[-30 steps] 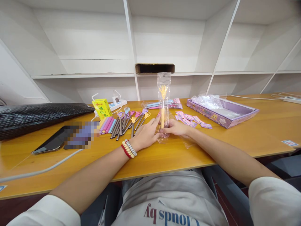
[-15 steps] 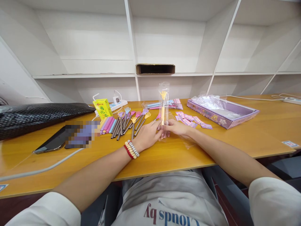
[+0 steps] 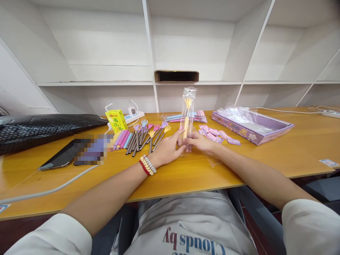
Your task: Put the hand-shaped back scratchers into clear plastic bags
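Observation:
A yellow back scratcher [image 3: 186,124] stands nearly upright inside a clear plastic sleeve [image 3: 190,93], its small claw end at the top. My right hand [image 3: 198,141] pinches the lower part of the sleeve, thumb in front. From the other side, my left hand [image 3: 168,148] is closed against the sleeve's lower left edge; its fingertips are partly hidden. Left of my hands lie several back scratcher rods [image 3: 137,140] with coloured claw heads. Beside them is a stack of pastel handle tubes [image 3: 122,139]. Small pink printed cards [image 3: 211,131] are scattered beyond my right hand.
A purple display box [image 3: 255,136] holding clear plastic sleeves sits at the right. Packed back scratchers [image 3: 176,117] lie behind my hands. To the left are a yellow drink carton [image 3: 116,120], a phone [image 3: 57,156], a white cable [image 3: 53,190] and a black bag [image 3: 47,132].
Both hands have shifted the sleeve with the yellow back scratcher slightly right and up, tilting its top to the right. My left thumb sits further from the handle.

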{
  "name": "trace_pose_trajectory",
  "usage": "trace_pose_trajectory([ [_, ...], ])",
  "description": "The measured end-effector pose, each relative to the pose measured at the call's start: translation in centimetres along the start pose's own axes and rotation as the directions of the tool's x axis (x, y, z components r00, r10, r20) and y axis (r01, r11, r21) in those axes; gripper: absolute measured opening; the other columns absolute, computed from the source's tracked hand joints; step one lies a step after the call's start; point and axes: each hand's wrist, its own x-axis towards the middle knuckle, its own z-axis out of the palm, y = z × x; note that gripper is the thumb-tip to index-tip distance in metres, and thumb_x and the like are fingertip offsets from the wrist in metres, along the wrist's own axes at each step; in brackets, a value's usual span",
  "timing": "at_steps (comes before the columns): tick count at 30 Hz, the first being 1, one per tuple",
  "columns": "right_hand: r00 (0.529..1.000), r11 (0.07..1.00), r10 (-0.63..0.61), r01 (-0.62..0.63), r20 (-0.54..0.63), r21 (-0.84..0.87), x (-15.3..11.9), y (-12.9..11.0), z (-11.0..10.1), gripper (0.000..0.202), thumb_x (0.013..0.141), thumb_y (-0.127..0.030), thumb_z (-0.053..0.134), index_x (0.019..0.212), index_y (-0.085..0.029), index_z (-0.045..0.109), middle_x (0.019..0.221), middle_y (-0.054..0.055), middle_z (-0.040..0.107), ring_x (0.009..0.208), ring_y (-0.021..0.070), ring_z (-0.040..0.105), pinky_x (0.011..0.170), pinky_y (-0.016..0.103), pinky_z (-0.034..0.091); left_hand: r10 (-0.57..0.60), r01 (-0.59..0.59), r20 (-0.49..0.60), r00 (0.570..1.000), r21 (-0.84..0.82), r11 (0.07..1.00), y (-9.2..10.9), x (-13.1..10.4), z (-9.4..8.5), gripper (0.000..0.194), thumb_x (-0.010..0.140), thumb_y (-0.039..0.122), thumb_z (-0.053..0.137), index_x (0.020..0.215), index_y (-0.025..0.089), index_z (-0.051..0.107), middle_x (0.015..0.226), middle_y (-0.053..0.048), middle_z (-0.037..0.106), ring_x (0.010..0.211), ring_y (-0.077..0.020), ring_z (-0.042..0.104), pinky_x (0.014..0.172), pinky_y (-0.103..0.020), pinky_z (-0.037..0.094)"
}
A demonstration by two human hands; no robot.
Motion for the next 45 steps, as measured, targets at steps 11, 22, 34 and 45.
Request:
trace_pose_trajectory([
  [11,0.993,0.987,0.032,-0.013,0.112,-0.16,-0.6,0.1,-0.3,0.012,0.07,-0.02,0.052,0.06,-0.015,0.053,0.051,-0.003,0.055,0.046,0.0077,0.049,0.047,0.02,0.038,-0.329,0.304,0.057,0.943,-0.551,0.777,-1.6,0.8,0.7,0.046,0.077,0.045,0.056,0.112,0.017,0.046,0.076,-0.001,0.057,0.054,-0.0091,0.052,0.05,-0.023,0.04],
  [22,0.963,0.981,0.054,-0.002,0.265,-0.192,-0.8,-0.6,-0.6,0.024,0.067,-0.035,0.067,0.066,-0.012,0.059,0.059,-0.001,0.058,0.053,0.0083,0.049,0.053,0.021,0.038,-0.369,0.349,0.172,0.914,-0.798,0.492,-0.6,1.2,0.5,0.037,0.069,0.032,0.068,0.094,0.015,0.046,0.075,-0.001,0.059,0.056,-0.0073,0.053,0.047,-0.018,0.04],
  [34,0.978,0.988,0.156,-0.153,0.139,-0.03,-1.0,-0.3,-0.2,0.035,0.067,-0.045,0.068,0.072,-0.01,0.065,0.057,0.001,0.059,0.049,0.008,0.052,0.049,0.02,0.042,-0.403,0.214,-0.046,0.914,-0.79,0.575,-1.1,1.6,-0.3,0.025,0.067,0.033,0.068,0.075,0.014,0.055,0.064,0.003,0.051,0.055,-0.0071,0.045,0.053,-0.021,0.036],
  [45,0.977,0.978,0.131,-0.099,0.166,-0.185,-1.0,-0.4,-0.1,0.044,0.069,-0.054,0.063,0.07,-0.009,0.064,0.057,0.001,0.059,0.05,0.0081,0.05,0.051,0.021,0.04,-0.443,0.234,-0.022,0.896,-0.825,0.514,-1.1,1.7,0.2,0.024,0.065,0.03,0.068,0.077,0.014,0.056,0.069,0.0,0.057,0.061,-0.0107,0.052,0.058,-0.024,0.042],
])
